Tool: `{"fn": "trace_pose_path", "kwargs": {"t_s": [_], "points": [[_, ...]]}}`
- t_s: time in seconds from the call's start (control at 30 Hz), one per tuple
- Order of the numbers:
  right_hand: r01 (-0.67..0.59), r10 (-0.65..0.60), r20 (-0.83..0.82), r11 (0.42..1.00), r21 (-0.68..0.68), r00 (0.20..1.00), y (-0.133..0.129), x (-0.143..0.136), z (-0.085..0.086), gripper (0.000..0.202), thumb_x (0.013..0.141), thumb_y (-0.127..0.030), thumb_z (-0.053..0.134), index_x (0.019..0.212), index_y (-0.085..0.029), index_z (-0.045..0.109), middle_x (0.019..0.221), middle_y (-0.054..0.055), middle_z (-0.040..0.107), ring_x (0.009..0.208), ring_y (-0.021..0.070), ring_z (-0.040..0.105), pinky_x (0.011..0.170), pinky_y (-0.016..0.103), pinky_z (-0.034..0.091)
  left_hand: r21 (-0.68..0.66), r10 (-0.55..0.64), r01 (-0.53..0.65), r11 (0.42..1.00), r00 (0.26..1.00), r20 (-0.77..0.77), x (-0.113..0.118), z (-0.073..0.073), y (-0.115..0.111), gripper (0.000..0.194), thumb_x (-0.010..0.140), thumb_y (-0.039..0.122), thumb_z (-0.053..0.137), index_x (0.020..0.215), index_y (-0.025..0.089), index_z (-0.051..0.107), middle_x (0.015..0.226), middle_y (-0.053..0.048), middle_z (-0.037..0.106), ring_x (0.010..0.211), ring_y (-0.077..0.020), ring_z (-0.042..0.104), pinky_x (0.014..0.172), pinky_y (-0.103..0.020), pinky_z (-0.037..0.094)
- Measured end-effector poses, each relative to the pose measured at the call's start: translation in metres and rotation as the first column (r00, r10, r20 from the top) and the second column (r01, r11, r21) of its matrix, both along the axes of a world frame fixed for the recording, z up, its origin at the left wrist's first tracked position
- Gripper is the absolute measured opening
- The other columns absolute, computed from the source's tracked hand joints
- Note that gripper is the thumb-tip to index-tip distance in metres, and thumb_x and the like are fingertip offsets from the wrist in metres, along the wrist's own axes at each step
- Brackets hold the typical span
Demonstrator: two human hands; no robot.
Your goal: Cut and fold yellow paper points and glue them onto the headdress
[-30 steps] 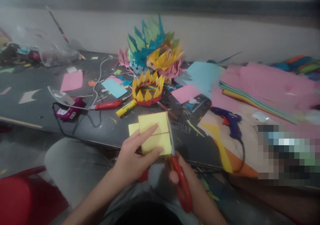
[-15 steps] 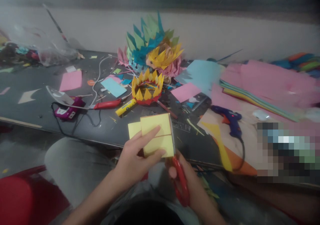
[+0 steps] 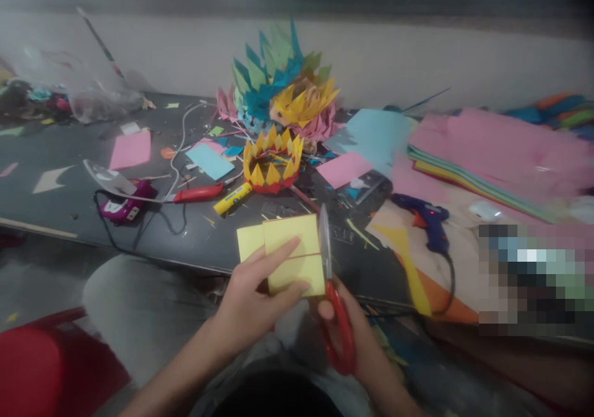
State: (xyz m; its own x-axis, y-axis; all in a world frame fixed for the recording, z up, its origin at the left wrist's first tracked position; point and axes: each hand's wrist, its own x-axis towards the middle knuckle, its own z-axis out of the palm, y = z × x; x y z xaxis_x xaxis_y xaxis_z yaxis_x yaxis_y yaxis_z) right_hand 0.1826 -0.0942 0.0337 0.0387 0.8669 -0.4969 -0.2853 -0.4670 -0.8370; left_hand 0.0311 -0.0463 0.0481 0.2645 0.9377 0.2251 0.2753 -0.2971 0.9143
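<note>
Left fingers (image 3: 281,254) are clamped on yellow paper (image 3: 299,270), right fingers (image 3: 325,310) round scissors (image 3: 335,299); crooked edges could be caused by paper slipping.

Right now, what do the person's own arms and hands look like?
The left hand and right hand are both ungloved, with slender fingers. The left forearm and right forearm are bare and smooth-edged where they show, widening away from the wrists. The picture is too blurry to make out fingernails or tiny marks.
</note>
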Motion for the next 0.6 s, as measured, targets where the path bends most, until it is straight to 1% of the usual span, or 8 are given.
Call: {"fn": "trace_pose_path", "kwargs": {"t_s": [0.07, 0.13, 0.27, 0.33, 0.4, 0.5, 0.53, 0.6], "points": [[-0.013, 0.007, 0.098, 0.998, 0.058, 0.995, 0.003, 0.001, 0.006, 0.042, 0.058, -0.055, 0.069, 0.079, -0.020, 0.056, 0.055, -0.002, 0.054, 0.049, 0.0123, 0.047, 0.050, 0.025, 0.040, -0.038, 0.000, 0.000, 0.999, 1.000, 0.007, 0.000, -0.001, -0.001, 0.048, 0.074, 0.028, 0.067, 0.121, 0.023, 0.057, 0.081, -0.003, 0.056, 0.066, -0.0114, 0.057, 0.055, -0.019, 0.052], [-0.029, 0.011, 0.171, 0.995, 0.100, 0.985, 0.005, 0.001, 0.008, 0.038, 0.058, -0.050, 0.071, 0.074, -0.021, 0.052, 0.057, -0.001, 0.055, 0.051, 0.0140, 0.050, 0.053, 0.027, 0.042, -0.066, -0.001, 0.001, 0.998, 1.000, 0.001, 0.001, -0.004, -0.003, 0.049, 0.073, 0.029, 0.067, 0.121, 0.023, 0.057, 0.086, -0.005, 0.058, 0.069, -0.0127, 0.058, 0.057, -0.020, 0.053], [0.057, -0.068, 0.117, 0.994, 0.096, 0.991, 0.005, 0.001, 0.002, 0.040, 0.060, -0.050, 0.069, 0.075, -0.022, 0.044, 0.052, -0.003, 0.052, 0.045, 0.0142, 0.048, 0.049, 0.029, 0.041, -0.080, -0.005, 0.009, 0.997, 0.999, 0.045, 0.006, -0.009, -0.007, 0.049, 0.072, 0.026, 0.068, 0.119, 0.022, 0.058, 0.088, -0.005, 0.061, 0.070, -0.0129, 0.060, 0.059, -0.021, 0.054], [0.044, -0.060, 0.147, 0.993, 0.112, 0.987, 0.003, 0.003, -0.002, 0.038, 0.061, -0.047, 0.069, 0.077, -0.023, 0.045, 0.050, -0.004, 0.050, 0.044, 0.0135, 0.046, 0.048, 0.029, 0.038, -0.104, 0.002, 0.008, 0.995, 0.996, 0.093, 0.006, -0.010, -0.008, 0.045, 0.073, 0.025, 0.067, 0.117, 0.021, 0.059, 0.089, -0.006, 0.062, 0.073, -0.0137, 0.062, 0.061, -0.022, 0.054], [-0.023, -0.003, 0.208, 0.992, 0.121, 0.978, 0.001, 0.007, -0.004, 0.032, 0.063, -0.041, 0.069, 0.077, -0.023, 0.047, 0.051, -0.004, 0.050, 0.045, 0.0126, 0.044, 0.048, 0.028, 0.037, -0.132, 0.040, -0.026, 0.991, 0.994, 0.104, 0.005, -0.008, -0.006, 0.035, 0.075, 0.025, 0.065, 0.110, 0.020, 0.064, 0.091, -0.007, 0.064, 0.076, -0.0149, 0.063, 0.063, -0.023, 0.054], [-0.092, 0.067, 0.207, 0.989, 0.115, 0.976, -0.002, 0.016, -0.006, 0.029, 0.063, -0.034, 0.070, 0.078, -0.022, 0.049, 0.057, -0.003, 0.053, 0.049, 0.0116, 0.045, 0.049, 0.026, 0.035, -0.169, 0.081, -0.066, 0.983, 0.994, 0.079, -0.004, -0.001, 0.004, 0.016, 0.077, 0.025, 0.062, 0.087, 0.018, 0.071, 0.087, -0.007, 0.069, 0.074, -0.0154, 0.064, 0.061, -0.023, 0.053], [-0.096, 0.074, 0.190, 0.990, 0.107, 0.979, -0.002, 0.019, -0.006, 0.029, 0.063, -0.033, 0.070, 0.079, -0.021, 0.049, 0.059, -0.003, 0.053, 0.049, 0.0111, 0.044, 0.049, 0.026, 0.035, -0.181, 0.075, -0.059, 0.982, 0.994, 0.081, -0.007, 0.001, 0.007, 0.013, 0.076, 0.024, 0.062, 0.081, 0.017, 0.071, 0.084, -0.007, 0.070, 0.073, -0.0154, 0.064, 0.061, -0.023, 0.053], [-0.054, 0.037, 0.165, 0.993, 0.105, 0.986, 0.001, 0.024, -0.005, 0.031, 0.063, -0.033, 0.070, 0.080, -0.021, 0.048, 0.060, -0.004, 0.052, 0.047, 0.0098, 0.043, 0.047, 0.025, 0.034, -0.215, 0.031, -0.008, 0.977, 0.995, 0.099, -0.013, 0.004, 0.013, 0.010, 0.074, 0.021, 0.063, 0.076, 0.016, 0.071, 0.080, -0.006, 0.070, 0.072, -0.0152, 0.064, 0.062, -0.023, 0.053]]}}
